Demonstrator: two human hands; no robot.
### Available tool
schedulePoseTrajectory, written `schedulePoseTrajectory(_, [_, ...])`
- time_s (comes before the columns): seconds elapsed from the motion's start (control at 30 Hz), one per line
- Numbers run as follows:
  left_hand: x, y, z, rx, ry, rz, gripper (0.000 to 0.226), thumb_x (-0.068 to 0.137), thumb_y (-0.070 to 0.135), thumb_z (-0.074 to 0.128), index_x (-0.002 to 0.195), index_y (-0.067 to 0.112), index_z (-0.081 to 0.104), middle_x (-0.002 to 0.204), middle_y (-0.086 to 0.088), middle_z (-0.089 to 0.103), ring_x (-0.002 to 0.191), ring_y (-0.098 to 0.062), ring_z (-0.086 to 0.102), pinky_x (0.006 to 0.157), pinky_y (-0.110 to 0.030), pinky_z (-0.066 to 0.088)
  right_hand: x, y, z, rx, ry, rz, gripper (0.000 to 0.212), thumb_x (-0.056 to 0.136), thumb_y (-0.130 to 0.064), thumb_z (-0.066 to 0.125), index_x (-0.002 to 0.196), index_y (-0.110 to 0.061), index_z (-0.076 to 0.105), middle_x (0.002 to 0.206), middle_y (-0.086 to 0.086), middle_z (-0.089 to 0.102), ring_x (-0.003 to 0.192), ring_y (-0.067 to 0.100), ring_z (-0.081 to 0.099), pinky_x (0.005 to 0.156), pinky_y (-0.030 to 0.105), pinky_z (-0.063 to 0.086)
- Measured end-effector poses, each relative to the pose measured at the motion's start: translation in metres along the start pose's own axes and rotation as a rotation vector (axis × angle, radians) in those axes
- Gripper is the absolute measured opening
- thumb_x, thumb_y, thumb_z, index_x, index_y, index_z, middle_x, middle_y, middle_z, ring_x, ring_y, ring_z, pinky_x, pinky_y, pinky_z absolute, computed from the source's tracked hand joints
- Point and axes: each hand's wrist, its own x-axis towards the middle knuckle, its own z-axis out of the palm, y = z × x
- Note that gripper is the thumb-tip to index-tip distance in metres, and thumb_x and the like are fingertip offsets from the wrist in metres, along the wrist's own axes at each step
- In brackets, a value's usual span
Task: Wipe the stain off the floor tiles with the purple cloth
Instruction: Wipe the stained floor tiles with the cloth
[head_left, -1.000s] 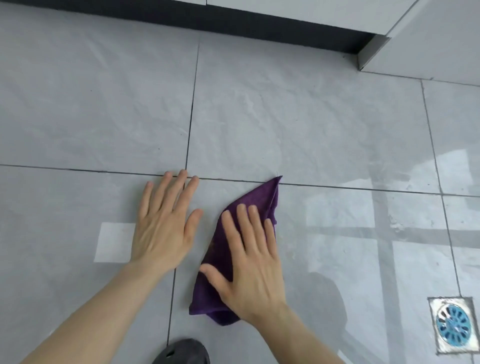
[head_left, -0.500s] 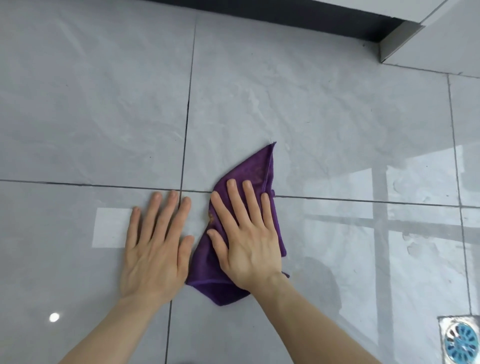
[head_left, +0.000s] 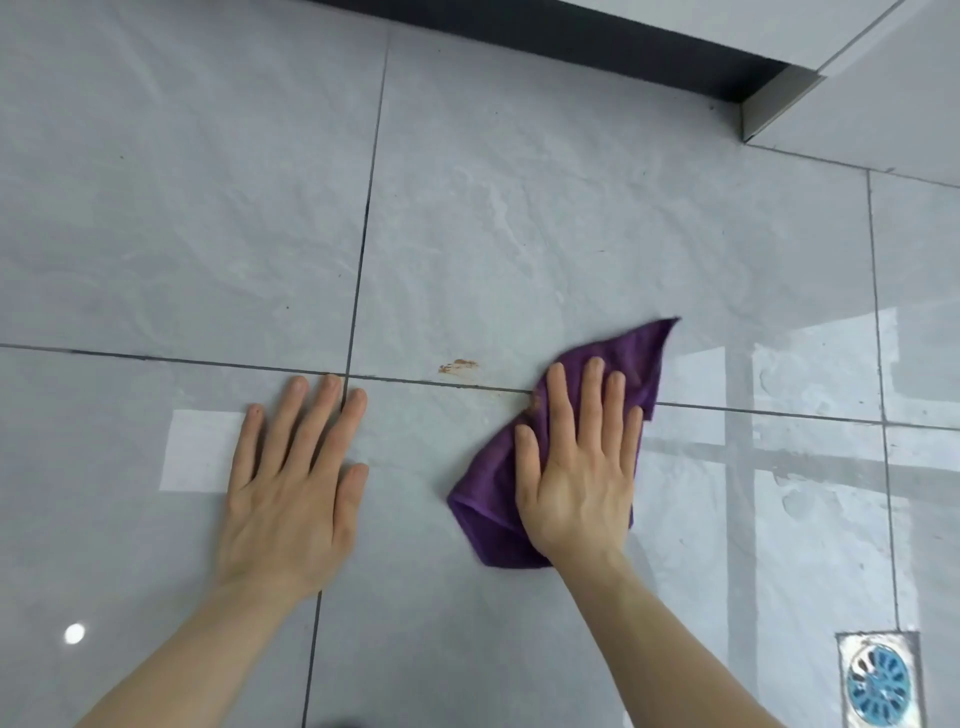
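Grey glossy floor tiles (head_left: 519, 234) fill my view, crossed by dark grout lines, with a black skirting strip along the top and a drain with a blue grate (head_left: 878, 686) at the lower right corner. My right hand (head_left: 576, 467) lies flat, fingers spread, pressing the purple cloth (head_left: 483, 499) onto the floor; the cloth is trapped under the palm, not pinched. It is bunched into a long wedge whose axis runs from the lower left up to a pointed tip at the upper right. The stain (head_left: 458, 365), a small brown smear, sits just above the horizontal grout line, uncovered, to the left of the cloth and slightly ahead of my right fingertips, with a faint brown trace at the cloth's near edge. So I judge the coming stroke must go leftward and a little forward. My left hand (head_left: 291, 488) rests open and flat on the tile, empty, bracing me; it lies left of the stain, and the stain falls between the two hands, nearer the right.
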Motion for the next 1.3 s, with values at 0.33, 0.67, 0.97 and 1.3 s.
schedulePoseTrajectory(0.33, [0.0, 0.001, 0.002, 0.023, 0.01, -0.001, 0.066, 0.099, 0.039, 0.032, 0.161, 0.022, 0.02, 0.17, -0.001, 0.022, 0.159, -0.024, 0.011, 0.127, -0.055, 0.013, -0.093, 0.008, 0.016, 0.052, -0.001, 0.231, 0.069, 0.098, -0.047, 0.035, 0.158, -0.015, 0.029, 0.17, 0.015, 0.013, 0.158, 0.035, 0.003, 0.125, 0.061, 0.01])
schedulePoseTrajectory(0.67, [-0.002, 0.003, 0.001, 0.021, 0.03, -0.004, 0.066, 0.099, 0.04, 0.029, 0.161, 0.021, 0.019, 0.171, -0.003, 0.02, 0.159, -0.025, 0.012, 0.127, -0.055, 0.014, -0.024, -0.05, 0.009, 0.091, -0.006, 0.027, 0.066, 0.104, -0.051, 0.032, 0.161, -0.02, 0.019, 0.171, 0.01, 0.007, 0.159, 0.029, -0.003, 0.127, 0.054, 0.006])
schedulePoseTrajectory(0.97, [-0.002, 0.003, 0.0, 0.012, 0.05, 0.013, 0.064, 0.1, 0.04, 0.026, 0.161, 0.022, 0.02, 0.17, -0.002, 0.022, 0.159, -0.023, 0.011, 0.128, -0.053, 0.011, -0.012, -0.032, -0.026, 0.408, 0.174, 0.02, 0.015, 0.097, -0.009, 0.055, 0.102, -0.023, 0.06, 0.099, -0.006, 0.069, 0.092, 0.023, 0.062, 0.085, 0.041, 0.05])
schedulePoseTrajectory(1.3, [-0.002, 0.003, -0.001, -0.009, 0.069, 0.002, 0.064, 0.099, 0.04, 0.028, 0.16, 0.021, 0.024, 0.169, -0.002, 0.025, 0.159, -0.023, 0.013, 0.128, -0.053, 0.012, 0.0, 0.0, -0.091, 0.687, -0.227, 0.176, 0.008, 0.096, -0.026, 0.062, 0.102, -0.03, 0.064, 0.095, -0.014, 0.069, 0.088, 0.006, 0.064, 0.081, 0.032, 0.054])
